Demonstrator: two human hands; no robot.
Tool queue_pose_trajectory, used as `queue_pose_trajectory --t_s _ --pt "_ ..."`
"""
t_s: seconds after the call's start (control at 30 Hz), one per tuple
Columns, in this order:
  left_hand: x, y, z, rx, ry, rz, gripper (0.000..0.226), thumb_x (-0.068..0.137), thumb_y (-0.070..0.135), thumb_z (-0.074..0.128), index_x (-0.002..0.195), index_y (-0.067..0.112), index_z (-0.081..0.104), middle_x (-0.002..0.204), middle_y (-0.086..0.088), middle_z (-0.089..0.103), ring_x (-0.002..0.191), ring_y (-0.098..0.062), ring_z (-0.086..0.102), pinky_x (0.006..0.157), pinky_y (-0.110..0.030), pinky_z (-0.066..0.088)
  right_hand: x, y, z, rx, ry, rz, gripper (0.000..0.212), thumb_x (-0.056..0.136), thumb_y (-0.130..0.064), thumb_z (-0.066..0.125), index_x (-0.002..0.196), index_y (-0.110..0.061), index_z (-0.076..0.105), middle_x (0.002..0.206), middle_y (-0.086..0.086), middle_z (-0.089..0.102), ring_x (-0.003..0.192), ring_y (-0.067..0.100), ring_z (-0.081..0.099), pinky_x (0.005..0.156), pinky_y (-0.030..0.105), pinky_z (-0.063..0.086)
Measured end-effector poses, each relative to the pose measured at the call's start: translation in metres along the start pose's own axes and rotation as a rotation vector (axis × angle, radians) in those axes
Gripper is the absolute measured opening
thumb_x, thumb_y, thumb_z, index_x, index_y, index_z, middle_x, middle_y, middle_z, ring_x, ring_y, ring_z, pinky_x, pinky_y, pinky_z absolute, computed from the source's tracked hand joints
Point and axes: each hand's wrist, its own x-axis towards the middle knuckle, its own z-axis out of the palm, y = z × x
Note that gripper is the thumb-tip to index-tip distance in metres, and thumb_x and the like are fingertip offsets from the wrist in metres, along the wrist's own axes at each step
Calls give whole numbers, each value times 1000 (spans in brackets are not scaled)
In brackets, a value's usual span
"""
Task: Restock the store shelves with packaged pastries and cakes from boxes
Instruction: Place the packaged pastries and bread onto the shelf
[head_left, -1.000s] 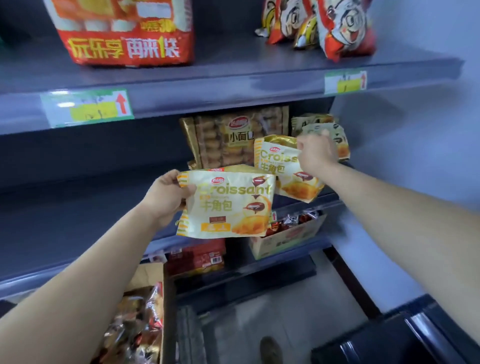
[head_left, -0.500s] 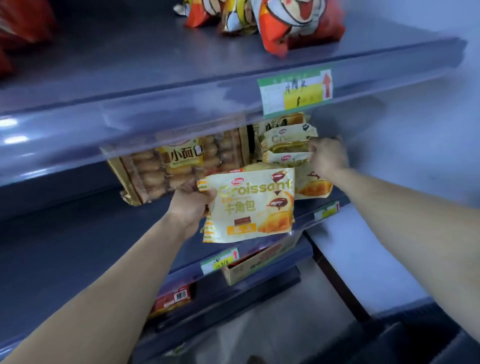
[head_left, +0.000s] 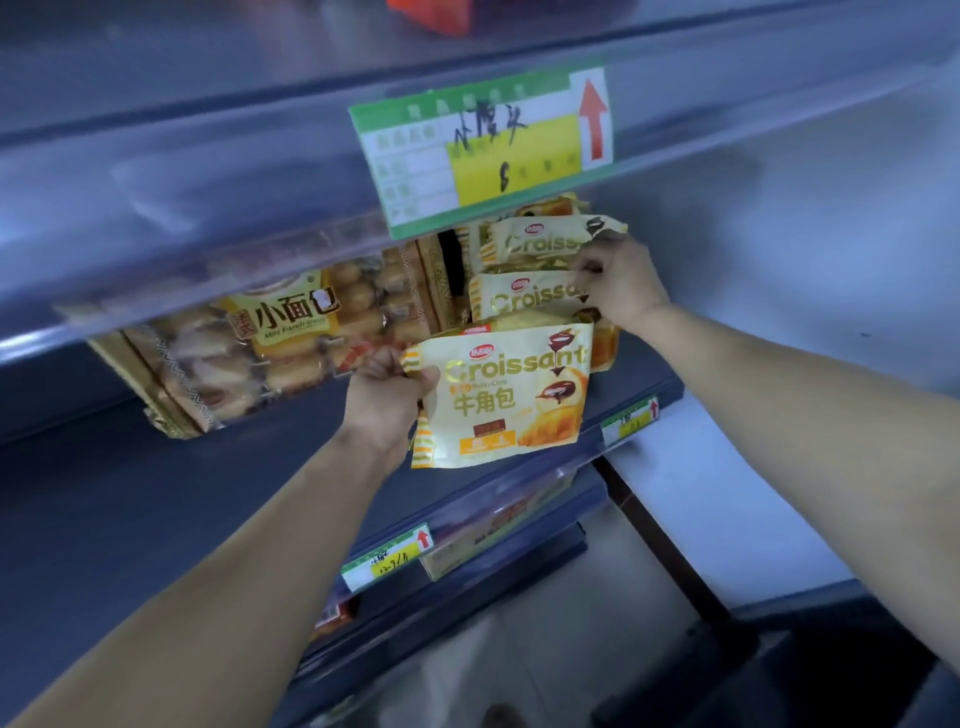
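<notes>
L hand (head_left: 387, 395) is clenched on the left edge of a croissant pack (head_left: 504, 400), held upright w/ label facing out, just in front of the mid shelf (head_left: 156, 493) near frame centre. R hand (head_left: 618, 283), at approx 1 o'clock from that pack, has fingers curled on the right edge of the front shelved pack (head_left: 524, 299). Another shelved pack (head_left: 540, 241) leans behind and above it.

Change vs 1 s ago: the pack R hand was carrying in mid-air now sits in the row at the shelf's right end, and R hand has stayed on it, prob. squaring it up. L hand's pack has come up from below shelf level to right at the row, touching or nearly touching the packs behind; can't tell which.

Meaning: one pack looks as good as placed, and the one in L hand is likely next, going in front of the row.

Mini bread bag (head_left: 270, 343) leans at 9 o'clock of the held pack, and a price tag (head_left: 483, 150) on the upper shelf lip is at 12 o'clock. A box (head_left: 493, 525) sits on a lower shelf at 6 o'clock.
</notes>
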Motion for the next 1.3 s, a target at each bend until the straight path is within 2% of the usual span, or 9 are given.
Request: queue_pose_trajectory --t_s 0.23,0.37,0.53,0.63,0.8,0.97,1.13,1.23,1.3 --pt "8 -14 58 -81 -1 -5 32 88 -7 56 69 16 42 72 -7 53 77 -24 49 70 -37 43 6 2 -36 694 -98 371 16 90 1 57 85 -10 66 98 8 63 84 14 62 78 21 57" --pt "9 -15 80 -131 15 -5 35 88 -7 56 66 16 42 72 -3 56 68 -18 54 63 -27 49 4 5 -47 856 -10 429 13 90 -5 58 85 -15 65 89 3 64 90 19 62 87 29 55" --pt "11 -24 97 -189 77 -7 45 84 -7 60 61 20 32 75 -6 38 76 -20 37 70 -31 37 -7 13 -49 815 106 463 18 92 -15 58 108 -10 64 85 -5 65 77 6 63 63 17 50" --pt "8 -31 103 -194 93 -36 46 84 -4 62 61 20 32 67 -1 36 74 -20 37 67 -33 37 -13 17 -48 758 148 474 26 92 -22 60 114 -8 64 91 -8 63 92 11 59 79 22 48" --pt "3 -33 100 -62 60 -56 37 88 9 63 64 17 36 65 1 49 60 -14 45 56 -25 41 -25 15 -48 736 205 488 28 94 -21 57 116 -5 63 98 -2 61 94 11 56 80 22 45" --pt "-5 -23 89 49 -33 -102 24 88 12 65 78 17 43 82 2 59 66 -6 54 51 -15 42 -31 9 -49 678 236 498 30 94 -23 56 119 -6 62 102 -2 61 98 13 56 84 26 44" --pt "-15 -7 70 100 -68 -79 30 86 7 66 106 11 45 85 5 54 77 -8 51 61 -16 39 -38 -13 -55 460 205 359 30 93 -25 56 117 -8 64 103 -2 63 96 13 58 82 23 44" --pt "-24 8 47 127 -39 -31 32 88 7 63 117 9 48 93 1 53 92 -15 48 79 -26 37 -45 -42 -51 391 159 263 30 90 -29 57 114 -13 67 114 3 67 106 20 62 94 31 49" --pt "-32 16 24 127 -14 -2 31 88 7 62 117 7 51 92 -1 54 91 -17 47 77 -27 38 -55 -73 -45 365 110 180 28 91 -27 58 114 -14 67 119 4 65 112 19 59 100 31 45"
